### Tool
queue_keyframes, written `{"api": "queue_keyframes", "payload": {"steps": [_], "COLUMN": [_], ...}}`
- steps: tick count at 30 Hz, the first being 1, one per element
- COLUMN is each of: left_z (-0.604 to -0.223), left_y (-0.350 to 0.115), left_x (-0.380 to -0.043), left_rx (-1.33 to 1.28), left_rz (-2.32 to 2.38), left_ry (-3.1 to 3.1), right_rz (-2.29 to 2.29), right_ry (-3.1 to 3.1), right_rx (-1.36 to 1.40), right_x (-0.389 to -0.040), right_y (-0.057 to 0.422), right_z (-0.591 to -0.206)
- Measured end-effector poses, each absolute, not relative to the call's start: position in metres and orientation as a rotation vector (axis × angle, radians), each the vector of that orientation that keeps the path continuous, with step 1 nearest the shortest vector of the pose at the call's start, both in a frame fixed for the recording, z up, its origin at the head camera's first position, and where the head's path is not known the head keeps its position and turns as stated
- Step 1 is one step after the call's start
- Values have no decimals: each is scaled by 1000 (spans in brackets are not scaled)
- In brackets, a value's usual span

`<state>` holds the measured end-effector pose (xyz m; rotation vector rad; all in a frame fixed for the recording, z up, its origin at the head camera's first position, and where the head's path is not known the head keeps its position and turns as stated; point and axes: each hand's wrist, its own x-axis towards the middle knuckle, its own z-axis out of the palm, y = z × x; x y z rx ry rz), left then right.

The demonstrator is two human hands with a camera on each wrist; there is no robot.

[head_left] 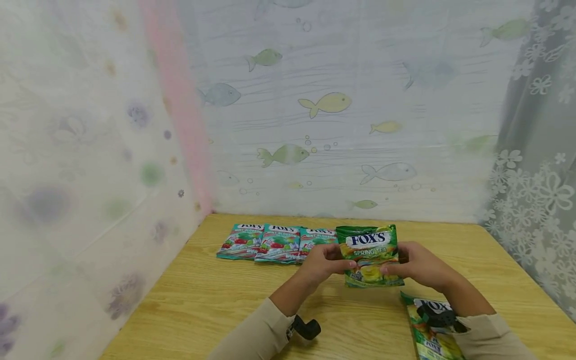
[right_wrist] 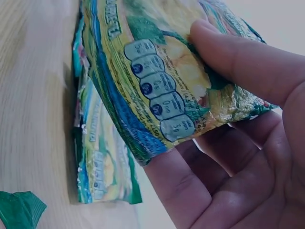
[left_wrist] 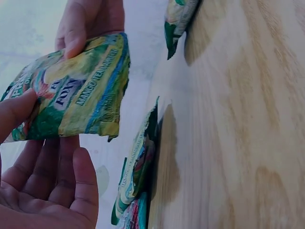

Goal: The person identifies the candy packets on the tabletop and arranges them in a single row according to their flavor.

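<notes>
Both hands hold a green and yellow Fox's Spring Tea candy bag (head_left: pixel 371 255) upright above the table. My left hand (head_left: pixel 318 265) pinches its left side, thumb on the front and fingers behind. On the right side, my right hand (head_left: pixel 423 264) grips it the same way, and the thumb (right_wrist: pixel 248 59) presses the printed front in the right wrist view. Beyond the held bag, another green and yellow candy bag (right_wrist: pixel 107 152) lies on the table; the held bag hides it in the head view. A further Spring Tea bag (head_left: pixel 429 332) lies under the right wrist, partly covered.
Three teal Fox's Mint Blossom candy bags (head_left: pixel 276 244) lie in an overlapping row at the back left of the wooden table (head_left: pixel 193 300). Fish-patterned sheeting (head_left: pixel 333 150) hangs behind the table. Black wrist mounts (head_left: pixel 307 328) sit on both forearms.
</notes>
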<state>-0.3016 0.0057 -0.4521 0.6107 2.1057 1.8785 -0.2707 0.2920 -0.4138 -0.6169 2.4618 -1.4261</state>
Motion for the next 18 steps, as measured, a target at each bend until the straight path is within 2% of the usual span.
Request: {"api": "queue_keyframes", "payload": {"steps": [10,18], "left_z": [-452,-439], "left_y": [15,32], "left_x": [-301,-311], "left_rx": [593,550], "left_rz": [1799,1940], "left_ry": [2236,2262], "right_rz": [-1473,-1565], "right_ry": [2601,2677], "right_rx": [-513,-349], "right_x": [-269,-270], "right_y": [297,305], "right_z": [-409,-401]}}
